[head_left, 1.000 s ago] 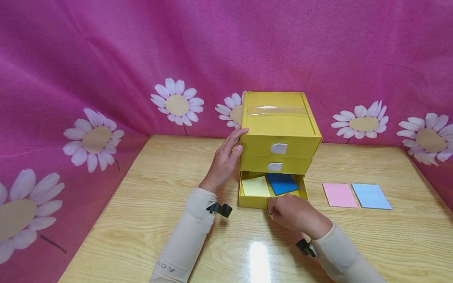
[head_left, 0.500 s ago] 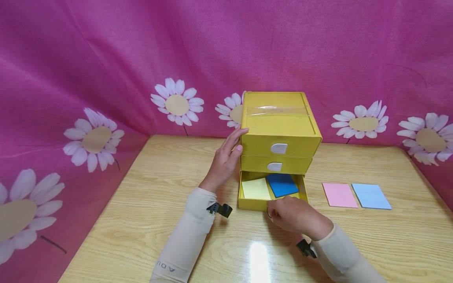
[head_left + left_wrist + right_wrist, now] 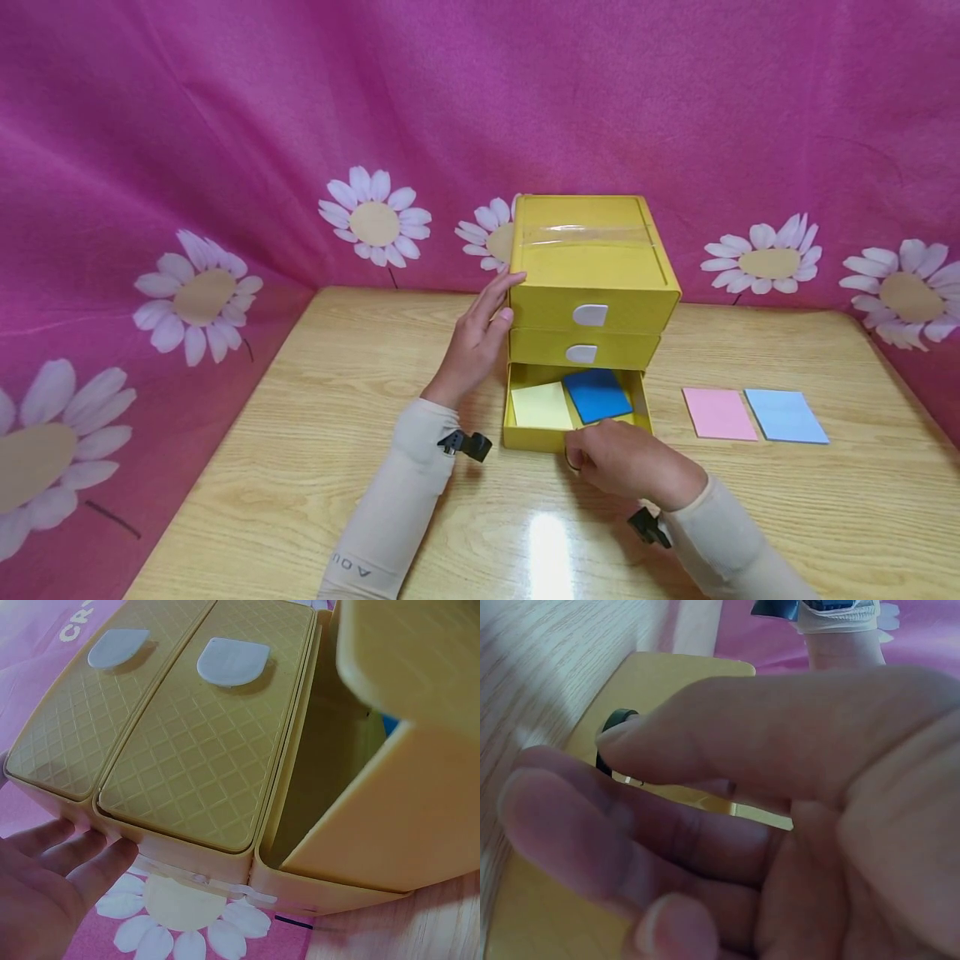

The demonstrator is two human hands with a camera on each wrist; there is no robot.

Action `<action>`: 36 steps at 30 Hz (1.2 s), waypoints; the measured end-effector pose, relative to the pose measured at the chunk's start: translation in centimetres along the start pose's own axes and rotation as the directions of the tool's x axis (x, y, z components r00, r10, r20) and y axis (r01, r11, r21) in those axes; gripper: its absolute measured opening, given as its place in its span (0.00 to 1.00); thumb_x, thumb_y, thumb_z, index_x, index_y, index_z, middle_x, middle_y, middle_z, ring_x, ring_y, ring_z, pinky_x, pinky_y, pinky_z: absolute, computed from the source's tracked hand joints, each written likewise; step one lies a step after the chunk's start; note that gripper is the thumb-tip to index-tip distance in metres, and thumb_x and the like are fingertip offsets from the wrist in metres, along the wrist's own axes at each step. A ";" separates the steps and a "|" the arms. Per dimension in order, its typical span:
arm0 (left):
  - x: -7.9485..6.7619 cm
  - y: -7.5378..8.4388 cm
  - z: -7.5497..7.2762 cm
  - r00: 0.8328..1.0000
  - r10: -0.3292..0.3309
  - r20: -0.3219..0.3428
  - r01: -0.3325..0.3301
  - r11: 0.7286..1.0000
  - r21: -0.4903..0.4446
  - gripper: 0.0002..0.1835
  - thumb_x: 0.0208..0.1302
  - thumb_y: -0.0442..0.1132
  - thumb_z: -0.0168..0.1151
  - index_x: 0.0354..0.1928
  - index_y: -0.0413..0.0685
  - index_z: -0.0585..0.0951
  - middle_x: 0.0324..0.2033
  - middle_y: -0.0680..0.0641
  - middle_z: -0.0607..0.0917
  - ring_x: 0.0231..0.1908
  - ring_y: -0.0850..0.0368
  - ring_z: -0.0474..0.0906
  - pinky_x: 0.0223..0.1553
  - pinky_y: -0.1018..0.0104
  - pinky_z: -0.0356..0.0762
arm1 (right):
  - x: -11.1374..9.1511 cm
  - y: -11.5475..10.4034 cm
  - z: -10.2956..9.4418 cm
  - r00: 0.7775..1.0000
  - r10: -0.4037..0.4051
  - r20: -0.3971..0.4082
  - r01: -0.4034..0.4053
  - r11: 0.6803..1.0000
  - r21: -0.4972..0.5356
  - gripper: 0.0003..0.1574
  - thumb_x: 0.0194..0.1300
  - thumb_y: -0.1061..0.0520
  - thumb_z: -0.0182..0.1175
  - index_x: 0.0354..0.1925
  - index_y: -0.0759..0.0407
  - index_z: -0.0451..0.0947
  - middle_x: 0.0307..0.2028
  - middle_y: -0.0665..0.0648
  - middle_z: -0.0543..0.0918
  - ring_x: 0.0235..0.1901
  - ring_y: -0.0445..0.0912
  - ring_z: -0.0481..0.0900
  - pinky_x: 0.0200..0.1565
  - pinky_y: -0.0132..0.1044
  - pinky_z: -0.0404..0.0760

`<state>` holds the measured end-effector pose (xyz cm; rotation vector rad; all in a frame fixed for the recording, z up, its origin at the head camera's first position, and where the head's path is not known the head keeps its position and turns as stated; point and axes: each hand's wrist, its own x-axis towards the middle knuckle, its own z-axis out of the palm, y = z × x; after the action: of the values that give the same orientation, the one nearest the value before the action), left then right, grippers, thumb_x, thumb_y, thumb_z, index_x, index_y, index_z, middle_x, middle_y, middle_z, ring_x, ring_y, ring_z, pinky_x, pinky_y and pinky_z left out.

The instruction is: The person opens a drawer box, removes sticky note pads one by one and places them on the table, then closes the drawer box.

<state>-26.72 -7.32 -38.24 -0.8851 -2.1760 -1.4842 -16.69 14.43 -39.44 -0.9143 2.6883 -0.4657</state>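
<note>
A yellow three-drawer box stands on the table, its bottom drawer pulled out. Inside lie a pale yellow sticky-note pad and a dark blue pad. My left hand rests against the box's left side with fingers extended; the left wrist view shows its fingertips at the edge of the upper drawers. At the drawer front, my right hand pinches a dark pull ring between thumb and curled fingers. The hand hides the right part of the drawer front.
To the right of the box, a pink sticky-note pad and a light blue pad lie side by side on the wooden table. Behind hangs a magenta cloth with daisies. White tabs mark the upper two drawers.
The bottom drawer has slid a little farther out toward me with my right hand, and the pads inside have shifted along with it. My left hand has stayed in place.
</note>
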 end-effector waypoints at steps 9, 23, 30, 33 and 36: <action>0.0 0.0 0.0 1.000 0.016 -0.001 -0.016 1.000 -0.016 0.24 0.74 0.41 0.42 0.70 0.57 0.66 0.73 0.54 0.59 0.71 0.61 0.53 0.66 0.63 0.62 | -0.1 0.1 0.0 0.999 -0.041 -0.004 0.041 0.999 0.011 0.16 0.54 0.70 0.59 0.22 0.50 0.73 0.19 0.43 0.68 0.20 0.40 0.64 0.22 0.31 0.65; 0.0 -0.1 0.0 1.000 0.012 0.002 -0.012 1.000 -0.018 0.24 0.74 0.42 0.42 0.70 0.58 0.66 0.73 0.56 0.58 0.71 0.62 0.53 0.66 0.63 0.62 | -0.4 0.0 -0.3 0.999 -0.052 0.003 0.052 0.998 0.030 0.16 0.55 0.71 0.59 0.22 0.51 0.74 0.18 0.43 0.66 0.20 0.38 0.63 0.22 0.29 0.62; 0.0 0.0 0.0 1.000 0.011 0.002 -0.011 1.000 -0.028 0.24 0.74 0.42 0.42 0.70 0.57 0.66 0.73 0.52 0.58 0.71 0.61 0.54 0.66 0.61 0.63 | -0.4 -0.1 -0.1 0.997 -0.071 -0.019 0.071 0.997 0.011 0.18 0.53 0.72 0.59 0.20 0.50 0.72 0.18 0.42 0.66 0.19 0.37 0.62 0.21 0.29 0.61; 0.0 -0.1 0.0 1.000 0.008 0.003 -0.008 0.999 -0.036 0.24 0.74 0.42 0.42 0.70 0.58 0.66 0.73 0.49 0.58 0.71 0.61 0.55 0.65 0.59 0.64 | -0.5 -0.1 0.0 0.996 -0.082 -0.033 0.082 0.997 0.002 0.18 0.52 0.72 0.59 0.20 0.49 0.71 0.18 0.41 0.66 0.19 0.37 0.62 0.20 0.28 0.61; 0.0 -0.1 0.0 1.000 0.007 0.005 -0.006 0.999 -0.043 0.24 0.74 0.42 0.42 0.70 0.58 0.66 0.73 0.50 0.58 0.70 0.61 0.55 0.65 0.57 0.64 | -0.6 -0.2 0.0 0.996 -0.087 -0.034 0.087 0.996 0.009 0.18 0.52 0.73 0.58 0.20 0.50 0.72 0.18 0.41 0.66 0.19 0.37 0.62 0.20 0.28 0.62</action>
<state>-26.78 -7.36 -38.34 -0.9099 -2.1497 -1.5330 -16.15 14.63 -39.27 -1.0328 2.6814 -0.5182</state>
